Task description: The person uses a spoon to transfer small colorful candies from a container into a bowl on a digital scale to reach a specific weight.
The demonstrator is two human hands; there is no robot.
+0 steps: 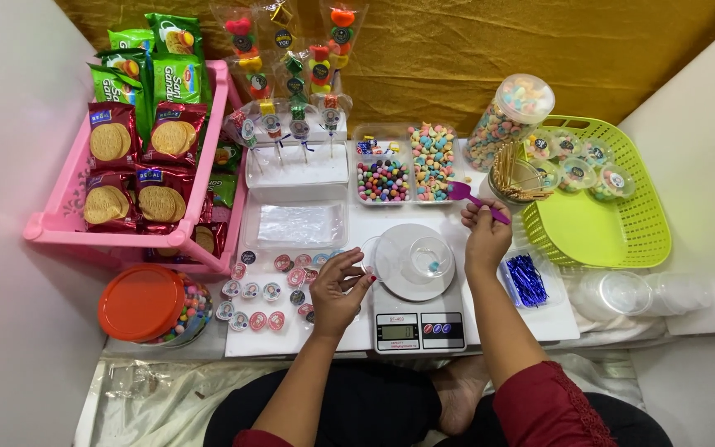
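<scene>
A small clear cup sits on the round white pan of a digital kitchen scale at the front middle of the white desk, with what looks like a single blue candy at its bottom. Just behind the scale stand two clear trays, one of round coloured candy balls and one of pastel marshmallow bits. The right hand is raised above the desk between the scale and those trays, wrist bent, thumb and fingertips closed on the handle of a purple scoop whose bowl points left toward the marshmallow tray. The left hand hovers palm down at the scale's left edge, fingers curled with the tips pinched together; whether it grips something small I cannot tell. To do this well, I judge the scoop should be kept level, tipped slowly over the centre of the cup, and neither hand should lean on the pan, so the reading stays true. Round stickers lie left of that hand.
</scene>
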